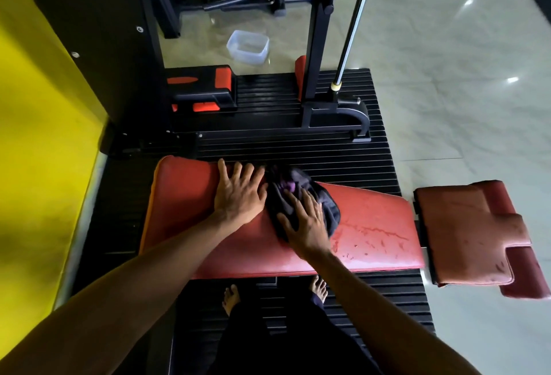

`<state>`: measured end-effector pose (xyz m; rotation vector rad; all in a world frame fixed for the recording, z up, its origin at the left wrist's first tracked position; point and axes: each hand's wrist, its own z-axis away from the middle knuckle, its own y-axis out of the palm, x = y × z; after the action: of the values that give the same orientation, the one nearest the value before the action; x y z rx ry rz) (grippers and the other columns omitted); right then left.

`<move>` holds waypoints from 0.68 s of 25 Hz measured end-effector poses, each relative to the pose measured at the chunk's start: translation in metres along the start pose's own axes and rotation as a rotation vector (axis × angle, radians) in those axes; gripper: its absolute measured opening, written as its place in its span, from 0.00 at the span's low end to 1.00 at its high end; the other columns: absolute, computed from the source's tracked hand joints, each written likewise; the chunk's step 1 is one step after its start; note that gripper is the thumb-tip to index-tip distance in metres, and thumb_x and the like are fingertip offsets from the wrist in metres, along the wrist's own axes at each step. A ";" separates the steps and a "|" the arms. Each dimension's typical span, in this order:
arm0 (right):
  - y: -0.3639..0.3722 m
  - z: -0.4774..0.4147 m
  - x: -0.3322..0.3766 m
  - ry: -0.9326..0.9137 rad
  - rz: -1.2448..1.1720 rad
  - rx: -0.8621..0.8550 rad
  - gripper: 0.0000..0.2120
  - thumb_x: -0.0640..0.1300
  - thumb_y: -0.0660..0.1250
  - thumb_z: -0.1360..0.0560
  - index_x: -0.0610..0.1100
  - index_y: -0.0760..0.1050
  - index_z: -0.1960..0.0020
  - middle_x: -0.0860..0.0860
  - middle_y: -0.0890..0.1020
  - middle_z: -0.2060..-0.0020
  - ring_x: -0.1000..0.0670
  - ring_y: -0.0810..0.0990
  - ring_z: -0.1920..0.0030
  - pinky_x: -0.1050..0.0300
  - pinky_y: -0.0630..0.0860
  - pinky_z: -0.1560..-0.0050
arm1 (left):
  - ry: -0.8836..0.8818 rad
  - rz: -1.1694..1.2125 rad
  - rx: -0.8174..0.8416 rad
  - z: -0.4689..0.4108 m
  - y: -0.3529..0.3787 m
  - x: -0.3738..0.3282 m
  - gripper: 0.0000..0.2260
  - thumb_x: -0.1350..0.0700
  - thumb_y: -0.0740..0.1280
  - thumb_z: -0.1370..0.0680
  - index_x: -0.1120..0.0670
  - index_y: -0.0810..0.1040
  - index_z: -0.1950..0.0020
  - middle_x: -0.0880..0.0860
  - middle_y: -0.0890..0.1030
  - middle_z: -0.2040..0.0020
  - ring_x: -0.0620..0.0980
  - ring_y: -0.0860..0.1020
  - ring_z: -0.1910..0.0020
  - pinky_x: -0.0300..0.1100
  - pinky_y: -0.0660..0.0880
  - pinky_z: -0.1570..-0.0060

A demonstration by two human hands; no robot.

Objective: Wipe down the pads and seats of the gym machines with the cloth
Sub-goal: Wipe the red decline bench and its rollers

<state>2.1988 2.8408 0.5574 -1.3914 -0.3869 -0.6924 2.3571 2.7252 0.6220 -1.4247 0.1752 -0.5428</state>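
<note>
A long red bench pad (185,195) lies across the middle of the view. Wet streaks show on its right part. A dark cloth (322,198) with a purple patch sits bunched on the pad. My right hand (304,222) presses flat on the cloth with spread fingers. My left hand (238,192) rests flat on the pad just left of the cloth, fingers straight and spread. A separate red seat pad (465,231) sits to the right of the bench.
A clear plastic tub (248,46) stands on the tiled floor beyond the machine. A black upright frame (316,46) and a chrome bar (356,22) rise behind the bench. A ribbed black mat (298,148) lies underneath. A yellow wall (35,136) stands at the left. My bare feet are below the bench.
</note>
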 end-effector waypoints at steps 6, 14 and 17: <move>-0.028 -0.042 -0.061 0.170 0.029 -0.093 0.35 0.73 0.53 0.26 0.55 0.72 0.27 0.47 0.71 0.26 0.43 0.67 0.25 0.38 0.56 0.24 | 0.002 0.010 -0.054 -0.002 0.000 -0.001 0.25 0.42 0.52 0.19 0.50 0.72 0.27 0.54 0.79 0.38 0.58 0.74 0.38 0.69 0.54 0.29; -0.041 -0.121 0.001 -0.027 0.120 0.185 0.25 0.69 0.60 0.22 0.56 0.75 0.32 0.50 0.79 0.36 0.42 0.80 0.40 0.47 0.78 0.43 | -0.021 -0.028 -0.016 -0.005 -0.002 -0.001 0.25 0.40 0.49 0.18 0.50 0.71 0.28 0.53 0.78 0.39 0.58 0.73 0.40 0.68 0.57 0.31; -0.054 -0.119 -0.064 0.184 0.115 0.163 0.27 0.71 0.58 0.22 0.56 0.74 0.32 0.49 0.79 0.35 0.41 0.80 0.39 0.46 0.78 0.42 | -0.012 -0.031 -0.014 -0.005 -0.004 0.000 0.24 0.40 0.50 0.18 0.50 0.70 0.28 0.53 0.78 0.40 0.57 0.73 0.41 0.67 0.57 0.32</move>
<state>2.0987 2.7373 0.5390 -1.1752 -0.2113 -0.6732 2.3539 2.7208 0.6248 -1.4458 0.1474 -0.5595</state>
